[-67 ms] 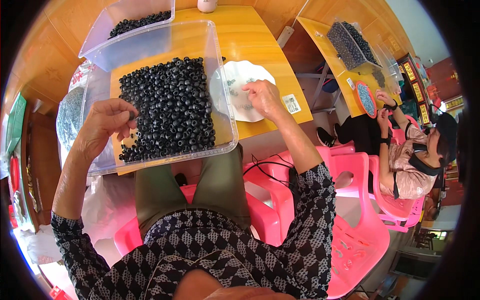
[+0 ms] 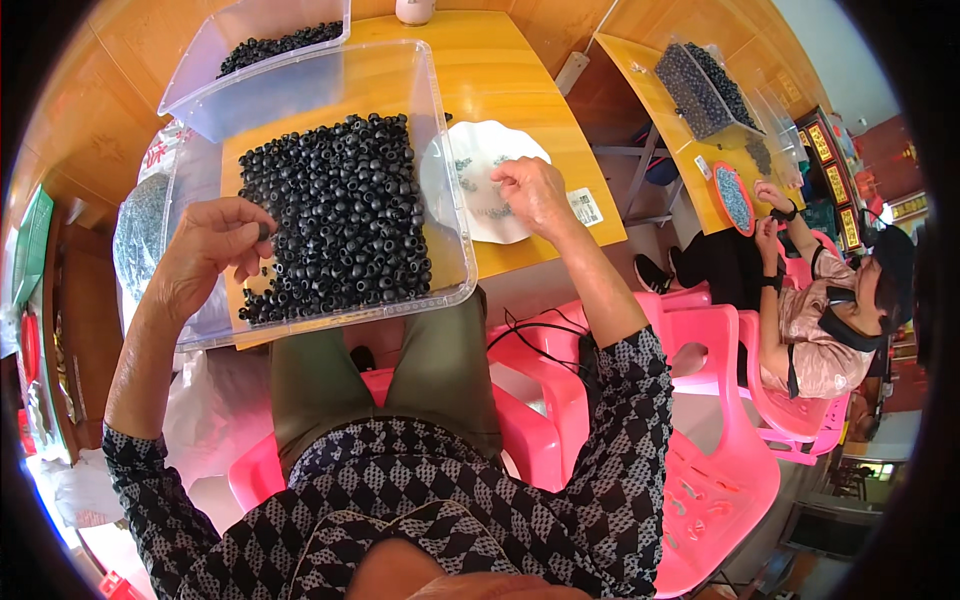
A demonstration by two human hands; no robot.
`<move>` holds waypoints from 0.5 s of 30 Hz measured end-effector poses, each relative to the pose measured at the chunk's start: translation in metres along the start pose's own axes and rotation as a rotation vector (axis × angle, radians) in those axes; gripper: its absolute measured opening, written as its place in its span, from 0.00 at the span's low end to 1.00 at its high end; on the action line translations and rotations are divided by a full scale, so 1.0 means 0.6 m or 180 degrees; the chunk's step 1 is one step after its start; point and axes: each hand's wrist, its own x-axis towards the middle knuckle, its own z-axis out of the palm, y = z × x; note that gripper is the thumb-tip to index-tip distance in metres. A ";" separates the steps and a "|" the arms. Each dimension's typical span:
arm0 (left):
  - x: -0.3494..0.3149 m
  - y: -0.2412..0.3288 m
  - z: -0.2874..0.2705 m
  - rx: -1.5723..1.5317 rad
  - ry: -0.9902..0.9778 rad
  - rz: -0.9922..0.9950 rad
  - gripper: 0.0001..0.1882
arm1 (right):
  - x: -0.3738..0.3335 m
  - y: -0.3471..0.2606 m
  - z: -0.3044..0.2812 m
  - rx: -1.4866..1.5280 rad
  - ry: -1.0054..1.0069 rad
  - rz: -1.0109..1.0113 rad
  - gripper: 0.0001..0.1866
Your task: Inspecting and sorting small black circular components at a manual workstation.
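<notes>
The head view shows two clear tubs on the desk (image 2: 510,75): a front tub (image 2: 380,85) and a rear tub (image 2: 195,72), plus one white plate (image 2: 470,140). The black beads (image 2: 345,210), too many to count, are round with wide holes and heap the front tub; more lie in the rear one. The left hand (image 2: 215,243) pinches one dark bead (image 2: 264,231) at the heap's left edge. The right hand (image 2: 533,196), fingertips drawn together, hides part of the plate and its grey-green bits (image 2: 466,183); whether it grips any, I cannot tell. One label (image 2: 584,206) lies beside the plate.
</notes>
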 end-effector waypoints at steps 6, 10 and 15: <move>-0.002 -0.002 -0.004 0.0006 0.0003 0.0017 0.09 | -0.007 -0.027 -0.009 0.0518 -0.0828 0.0313 0.07; -0.003 -0.001 -0.004 -0.0010 -0.0002 0.0023 0.09 | -0.009 -0.028 0.015 -0.0010 -0.0579 -0.0005 0.05; -0.004 -0.002 -0.003 0.0006 0.0009 0.0017 0.08 | -0.002 -0.039 0.023 -0.0427 -0.0685 -0.0122 0.02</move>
